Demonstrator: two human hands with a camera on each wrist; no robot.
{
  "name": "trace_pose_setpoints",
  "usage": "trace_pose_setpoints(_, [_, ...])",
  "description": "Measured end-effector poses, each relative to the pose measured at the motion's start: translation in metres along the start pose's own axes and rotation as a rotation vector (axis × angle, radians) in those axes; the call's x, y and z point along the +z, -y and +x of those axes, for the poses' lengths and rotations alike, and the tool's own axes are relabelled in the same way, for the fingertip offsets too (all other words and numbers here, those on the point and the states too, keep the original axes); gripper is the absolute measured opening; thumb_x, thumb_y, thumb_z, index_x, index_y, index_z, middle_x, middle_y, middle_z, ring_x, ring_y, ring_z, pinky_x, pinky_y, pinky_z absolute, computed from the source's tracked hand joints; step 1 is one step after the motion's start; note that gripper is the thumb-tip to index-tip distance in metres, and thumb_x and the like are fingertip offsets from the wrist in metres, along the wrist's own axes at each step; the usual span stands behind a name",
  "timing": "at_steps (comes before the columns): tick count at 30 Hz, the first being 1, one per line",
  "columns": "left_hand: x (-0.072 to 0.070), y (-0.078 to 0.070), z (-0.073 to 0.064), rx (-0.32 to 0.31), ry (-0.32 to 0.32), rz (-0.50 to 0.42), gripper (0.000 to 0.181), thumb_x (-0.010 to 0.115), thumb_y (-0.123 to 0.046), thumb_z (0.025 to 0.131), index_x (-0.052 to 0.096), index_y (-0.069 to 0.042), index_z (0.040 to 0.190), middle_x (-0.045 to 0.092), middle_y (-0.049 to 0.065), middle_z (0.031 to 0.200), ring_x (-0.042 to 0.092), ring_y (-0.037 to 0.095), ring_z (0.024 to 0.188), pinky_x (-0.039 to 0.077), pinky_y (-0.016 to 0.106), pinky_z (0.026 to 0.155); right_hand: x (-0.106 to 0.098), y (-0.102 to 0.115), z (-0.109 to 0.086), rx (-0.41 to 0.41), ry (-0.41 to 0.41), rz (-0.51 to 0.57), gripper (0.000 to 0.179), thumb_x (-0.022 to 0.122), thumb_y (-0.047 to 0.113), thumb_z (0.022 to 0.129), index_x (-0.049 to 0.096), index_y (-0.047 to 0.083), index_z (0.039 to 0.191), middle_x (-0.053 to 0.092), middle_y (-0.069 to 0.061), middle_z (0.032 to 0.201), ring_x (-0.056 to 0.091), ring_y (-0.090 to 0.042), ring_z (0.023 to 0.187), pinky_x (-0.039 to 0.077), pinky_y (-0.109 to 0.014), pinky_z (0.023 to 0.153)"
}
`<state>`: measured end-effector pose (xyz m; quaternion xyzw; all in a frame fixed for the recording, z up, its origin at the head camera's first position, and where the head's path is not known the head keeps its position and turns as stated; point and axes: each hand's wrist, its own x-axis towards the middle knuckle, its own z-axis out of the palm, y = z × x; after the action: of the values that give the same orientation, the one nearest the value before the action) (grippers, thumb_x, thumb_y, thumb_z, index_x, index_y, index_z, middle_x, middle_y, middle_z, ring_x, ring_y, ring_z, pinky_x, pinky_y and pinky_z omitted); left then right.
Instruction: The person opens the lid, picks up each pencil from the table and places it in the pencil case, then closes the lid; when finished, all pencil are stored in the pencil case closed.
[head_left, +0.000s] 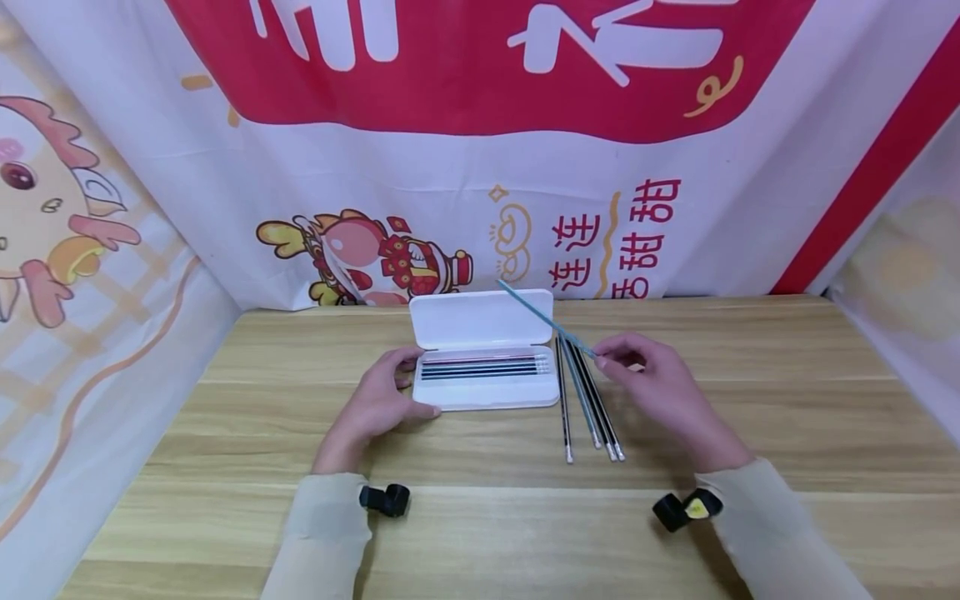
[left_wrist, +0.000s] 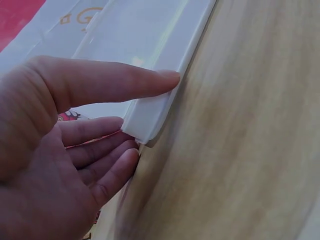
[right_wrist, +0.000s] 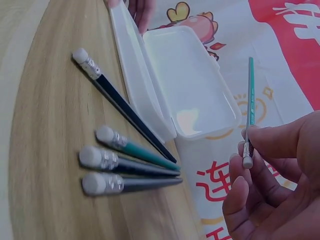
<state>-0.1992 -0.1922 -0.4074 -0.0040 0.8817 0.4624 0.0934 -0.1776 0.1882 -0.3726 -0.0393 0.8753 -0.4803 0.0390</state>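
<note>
A white pencil case (head_left: 487, 396) lies on the table with its lid (head_left: 472, 321) raised at the back. Several pencils (head_left: 476, 368) rest in its tray, erasers to the right. My left hand (head_left: 378, 400) holds the case's left end, thumb along the front wall and fingers at the end wall. My right hand (head_left: 648, 371) pinches a green pencil (right_wrist: 251, 95) near its eraser end between thumb and fingers. That pencil is held up in the air to the right of the case, pointing toward the lid.
Right of the case several pencils lie on the wooden table (head_left: 480, 533), erasers toward me: a dark one (right_wrist: 120, 105) beside the case, a green one (right_wrist: 145, 153) and other dark ones (right_wrist: 145, 184). A printed cloth (head_left: 450, 200) hangs behind the table.
</note>
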Motion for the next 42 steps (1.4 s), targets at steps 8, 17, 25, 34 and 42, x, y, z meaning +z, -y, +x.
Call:
trace_pose_setpoints(8, [-0.003, 0.000, -0.002, -0.016, 0.027, -0.021, 0.090, 0.095, -0.009, 0.080, 0.048, -0.010, 0.156, 0.052, 0.016, 0.158, 0.056, 0.038, 0.138, 0.046, 0.056, 0.122, 0.025, 0.007, 0.021, -0.016, 0.028, -0.030, 0.017, 0.065, 0.019, 0.109, 0.074, 0.015, 0.122, 0.073, -0.009, 0.120, 0.062, -0.028, 0.114, 0.056, -0.038, 0.088])
trace_pose_setpoints(17, [-0.004, 0.001, -0.001, -0.013, 0.021, -0.025, 0.090, 0.095, -0.008, 0.080, 0.048, -0.011, 0.158, 0.051, 0.016, 0.160, 0.056, 0.039, 0.138, 0.047, 0.056, 0.121, 0.049, 0.010, 0.045, -0.103, 0.002, -0.099, 0.016, 0.067, 0.013, 0.106, 0.079, 0.011, 0.117, 0.075, -0.012, 0.118, 0.063, -0.028, 0.108, 0.054, -0.042, 0.092])
trace_pose_setpoints(25, [-0.004, 0.000, -0.002, -0.023, 0.023, -0.024, 0.090, 0.094, -0.010, 0.081, 0.047, -0.013, 0.158, 0.052, 0.014, 0.159, 0.055, 0.038, 0.140, 0.046, 0.057, 0.122, 0.059, 0.007, 0.056, -0.168, -0.042, -0.174, 0.014, 0.070, 0.007, 0.103, 0.081, 0.007, 0.111, 0.073, -0.015, 0.112, 0.064, -0.030, 0.102, 0.053, -0.043, 0.088])
trace_pose_setpoints(34, [-0.001, -0.001, 0.000, -0.020, 0.032, -0.036, 0.089, 0.094, -0.011, 0.082, 0.047, -0.012, 0.158, 0.052, 0.016, 0.159, 0.055, 0.039, 0.140, 0.044, 0.058, 0.123, 0.061, 0.005, 0.061, -0.162, -0.053, -0.238, 0.014, 0.069, 0.006, 0.103, 0.081, 0.008, 0.111, 0.070, -0.015, 0.111, 0.064, -0.030, 0.102, 0.056, -0.047, 0.091])
trace_pose_setpoints(42, [-0.003, -0.003, 0.001, -0.022, 0.046, 0.014, 0.090, 0.095, -0.009, 0.080, 0.047, -0.013, 0.156, 0.053, 0.013, 0.157, 0.057, 0.037, 0.136, 0.049, 0.055, 0.118, 0.064, 0.010, 0.063, -0.095, -0.064, -0.219, 0.015, 0.072, 0.010, 0.101, 0.082, 0.010, 0.112, 0.071, -0.014, 0.115, 0.065, -0.031, 0.105, 0.056, -0.046, 0.093])
